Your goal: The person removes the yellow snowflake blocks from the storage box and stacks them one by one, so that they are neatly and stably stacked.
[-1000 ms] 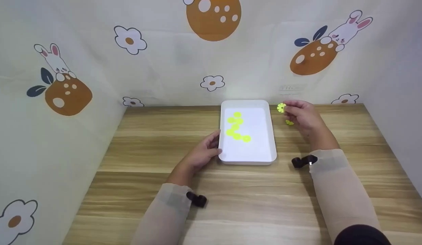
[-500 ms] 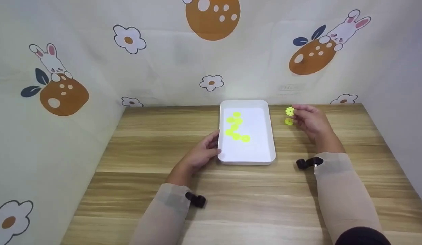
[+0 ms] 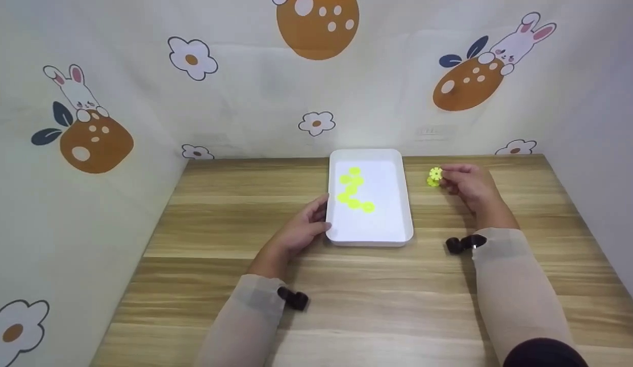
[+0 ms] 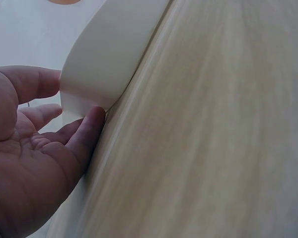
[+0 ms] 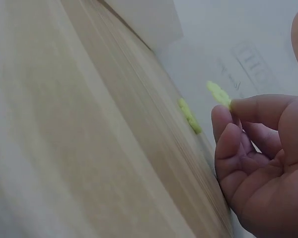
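My right hand [image 3: 472, 186] pinches a yellow-green notched plastic disc [image 3: 435, 174] between thumb and fingertips, right of the tray. A second notched disc [image 5: 189, 116] lies flat on the table; in the head view the held one partly covers it. In the right wrist view the pinched disc [image 5: 218, 92] is apart from the one below. A white rectangular tray [image 3: 382, 243] has several yellow-green discs [image 3: 351, 190] in a winding cluster on its left half. Against the tray's left wall rests my left hand [image 3: 301, 229], with thumb and fingertips touching the wall [image 4: 114, 54].
The wood-grain table [image 3: 219, 224] ends at a cream cloth wall [image 3: 255, 102] printed with rabbits and flowers. The tray's far end stands close to this wall. A dark round shape [image 3: 543, 351] covers part of the right sleeve.
My right hand, with the pinched disc, has moved right and then lower, so that this disc now overlaps the one on the table in view. The left hand and tray stay put.
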Demonstrator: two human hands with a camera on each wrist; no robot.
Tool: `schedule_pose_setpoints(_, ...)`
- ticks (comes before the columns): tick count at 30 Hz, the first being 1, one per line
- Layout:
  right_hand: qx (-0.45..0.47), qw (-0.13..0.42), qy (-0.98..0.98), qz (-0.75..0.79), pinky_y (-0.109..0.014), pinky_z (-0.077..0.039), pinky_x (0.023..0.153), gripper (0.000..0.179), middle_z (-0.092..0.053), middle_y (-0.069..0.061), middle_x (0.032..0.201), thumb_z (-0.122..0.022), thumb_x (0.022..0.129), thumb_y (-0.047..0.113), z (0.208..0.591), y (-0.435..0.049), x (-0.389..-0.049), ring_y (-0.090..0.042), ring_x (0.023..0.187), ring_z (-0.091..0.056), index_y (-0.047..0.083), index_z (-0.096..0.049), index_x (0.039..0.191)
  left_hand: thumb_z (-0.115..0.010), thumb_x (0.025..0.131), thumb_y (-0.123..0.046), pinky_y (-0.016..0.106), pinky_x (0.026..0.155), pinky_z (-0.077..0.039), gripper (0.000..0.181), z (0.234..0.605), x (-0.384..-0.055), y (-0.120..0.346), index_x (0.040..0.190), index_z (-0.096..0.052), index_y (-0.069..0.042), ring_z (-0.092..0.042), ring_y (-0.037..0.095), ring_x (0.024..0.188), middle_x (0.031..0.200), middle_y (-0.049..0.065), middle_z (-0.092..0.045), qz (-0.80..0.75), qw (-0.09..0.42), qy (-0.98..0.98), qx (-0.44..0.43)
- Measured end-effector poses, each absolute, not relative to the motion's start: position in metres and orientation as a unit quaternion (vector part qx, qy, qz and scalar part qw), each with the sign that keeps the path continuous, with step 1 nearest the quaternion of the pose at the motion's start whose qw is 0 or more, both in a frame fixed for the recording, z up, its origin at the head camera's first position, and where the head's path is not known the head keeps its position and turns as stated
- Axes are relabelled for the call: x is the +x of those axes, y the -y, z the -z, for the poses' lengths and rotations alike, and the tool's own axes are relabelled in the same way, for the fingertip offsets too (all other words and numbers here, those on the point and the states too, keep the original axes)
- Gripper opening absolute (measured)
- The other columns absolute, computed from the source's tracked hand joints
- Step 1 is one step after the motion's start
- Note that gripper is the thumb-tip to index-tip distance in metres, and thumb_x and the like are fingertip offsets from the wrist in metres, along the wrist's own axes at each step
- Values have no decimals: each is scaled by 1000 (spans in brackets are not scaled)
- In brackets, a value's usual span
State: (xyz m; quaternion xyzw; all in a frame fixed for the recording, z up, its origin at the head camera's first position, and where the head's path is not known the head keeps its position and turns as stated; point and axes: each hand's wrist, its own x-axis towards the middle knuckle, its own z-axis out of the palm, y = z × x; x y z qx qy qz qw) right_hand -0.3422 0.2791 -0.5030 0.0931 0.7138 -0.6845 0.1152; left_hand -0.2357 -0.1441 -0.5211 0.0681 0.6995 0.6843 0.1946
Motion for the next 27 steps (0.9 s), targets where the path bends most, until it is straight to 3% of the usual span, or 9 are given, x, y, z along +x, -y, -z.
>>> schedule_pose_setpoints(14,109,123,-744,648,-18,-63,80,44,-81,8,90,-68,103,8,509,-282,-345,-4,83,-75,-9,-60,143,-58,101,5,49,132,-34,79,519,-234,145,171,-23,-6,-32,36,163,176,19,-31,-681,190,-704,73)
schedule_pose_setpoints(27,116,123,-754,634,-15,-61,75,43,-79,9,85,-68,103,8,513,-282,-346,-2,78,-74,-8,-61,142,-56,101,7,48,133,-32,79,523,-235,145,171,-22,-5,-28,35,165,176,19,-30,-691,192,-693,74)
